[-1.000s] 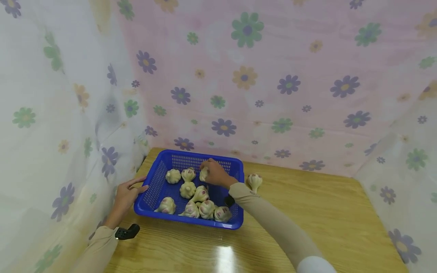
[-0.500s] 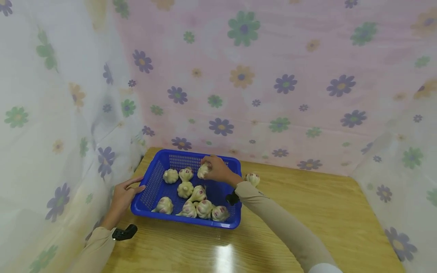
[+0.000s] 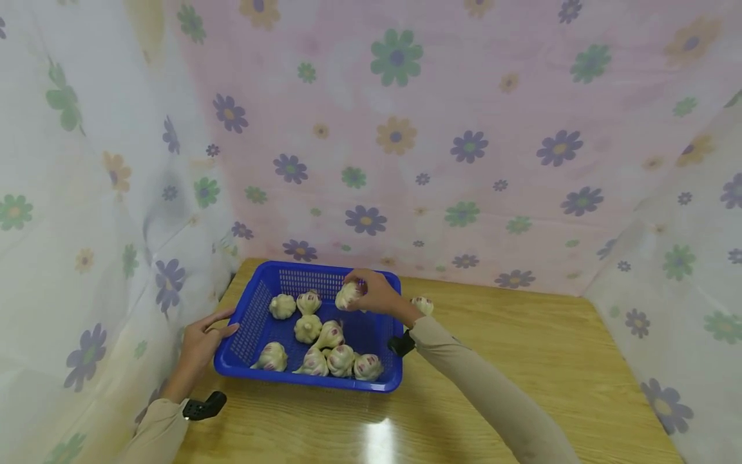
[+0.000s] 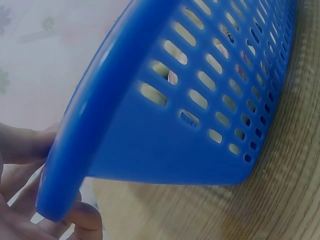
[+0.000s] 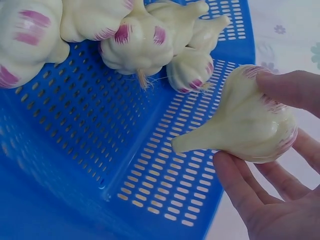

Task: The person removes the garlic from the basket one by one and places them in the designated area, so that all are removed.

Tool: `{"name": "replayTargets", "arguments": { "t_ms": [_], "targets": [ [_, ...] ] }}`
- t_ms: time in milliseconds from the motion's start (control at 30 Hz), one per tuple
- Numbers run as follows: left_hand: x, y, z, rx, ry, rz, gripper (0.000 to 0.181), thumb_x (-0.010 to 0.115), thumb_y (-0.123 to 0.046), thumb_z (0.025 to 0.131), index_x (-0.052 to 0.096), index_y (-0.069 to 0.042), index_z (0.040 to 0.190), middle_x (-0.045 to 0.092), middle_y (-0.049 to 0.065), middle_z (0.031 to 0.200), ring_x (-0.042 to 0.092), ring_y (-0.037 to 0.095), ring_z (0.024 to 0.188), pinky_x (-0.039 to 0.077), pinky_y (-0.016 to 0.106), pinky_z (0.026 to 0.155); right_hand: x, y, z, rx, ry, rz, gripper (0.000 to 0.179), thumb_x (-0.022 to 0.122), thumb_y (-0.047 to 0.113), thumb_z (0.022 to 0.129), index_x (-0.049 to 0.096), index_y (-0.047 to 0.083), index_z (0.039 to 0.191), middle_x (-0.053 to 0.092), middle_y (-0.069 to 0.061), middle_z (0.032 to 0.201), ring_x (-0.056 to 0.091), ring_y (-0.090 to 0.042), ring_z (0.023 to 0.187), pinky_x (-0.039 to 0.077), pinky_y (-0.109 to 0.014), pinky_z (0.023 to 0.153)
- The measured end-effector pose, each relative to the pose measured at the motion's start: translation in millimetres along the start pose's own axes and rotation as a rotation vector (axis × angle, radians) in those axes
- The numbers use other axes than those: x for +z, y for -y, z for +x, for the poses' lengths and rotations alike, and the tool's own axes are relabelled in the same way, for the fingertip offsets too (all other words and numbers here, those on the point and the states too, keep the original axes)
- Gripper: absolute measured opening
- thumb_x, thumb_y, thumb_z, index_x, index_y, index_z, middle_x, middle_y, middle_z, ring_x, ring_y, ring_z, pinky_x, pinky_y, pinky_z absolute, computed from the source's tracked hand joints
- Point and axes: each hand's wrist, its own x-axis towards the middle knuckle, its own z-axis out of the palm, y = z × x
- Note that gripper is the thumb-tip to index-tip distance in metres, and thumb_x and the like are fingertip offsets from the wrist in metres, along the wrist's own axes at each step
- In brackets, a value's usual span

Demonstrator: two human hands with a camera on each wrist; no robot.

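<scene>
My left hand (image 3: 199,343) grips the left rim of a blue plastic basket (image 3: 301,380), thumb on one side and fingers on the other, as the left wrist view shows. Over the far right part of the basket, my right hand (image 3: 379,295) holds a garlic bulb (image 5: 250,120) between thumb and fingertips. Its purple-marked round end sits in the fingers, and the stem sticks out toward the basket wall. Below lie several more cream garlic bulbs (image 3: 308,328), mostly along the near and left parts of the basket floor.
One garlic bulb (image 3: 423,305) lies on the wooden table (image 3: 510,361) just right of the basket, partly behind my right wrist. Flower-printed cloth (image 3: 371,180) hangs behind the table and on both sides. Each wrist wears a black camera (image 3: 205,406).
My right hand has lifted its garlic bulb off the basket floor, moving slightly right relative to the basket. The left hand keeps its grip on the rim. The head view has shifted a little.
</scene>
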Motion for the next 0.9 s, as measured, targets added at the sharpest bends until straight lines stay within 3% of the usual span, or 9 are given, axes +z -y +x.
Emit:
{"name": "replayTargets", "arguments": {
  "t_ms": [400,700,833,900],
  "targets": [
    [0.7,1.8,-1.6,-0.003,-0.017,-0.013,0.047,0.066,-0.018,0.088,0.057,-0.008,0.133,0.056,0.017,0.128,0.049,0.011,0.068,0.040,0.023,0.066,-12,-1,-12.5,-0.003,-0.052,0.062,0.046,0.079,0.020,0.076,0.062,0.012,0.117,0.058,-0.001,0.110,0.055,-0.019,0.086,0.049,-0.032,0.070],
    [0.5,2.5,-4.7,-0.013,-0.011,-0.033,0.047,0.066,-0.016,0.088,0.056,-0.006,0.133,0.068,0.008,0.090,0.058,0.013,0.068,0.048,0.025,0.062,-18,1,-21.9,0.011,-0.059,0.170,0.044,0.079,0.018,0.077,0.061,0.010,0.117,0.058,-0.004,0.111,0.059,-0.022,0.085,0.052,-0.039,0.067],
    [0.9,0.5,-4.1,-0.015,-0.017,-0.030,0.046,0.066,-0.016,0.088,0.056,-0.007,0.132,0.067,0.006,0.088,0.054,0.012,0.064,0.045,0.025,0.061,-27,10,-30.1,0.026,-0.044,0.238,0.048,0.076,0.011,0.079,0.058,0.003,0.122,0.054,-0.013,0.121,0.058,-0.029,0.089,0.052,-0.043,0.069],
    [1.5,-0.2,-2.7,-0.013,-0.019,-0.023,0.046,0.066,-0.016,0.088,0.057,-0.007,0.132,0.066,0.009,0.097,0.049,0.012,0.061,0.042,0.026,0.061,-30,10,-32.9,0.026,-0.045,0.251,0.051,0.075,0.010,0.079,0.056,0.001,0.125,0.051,-0.016,0.126,0.057,-0.032,0.092,0.052,-0.045,0.071]
  ]
}}
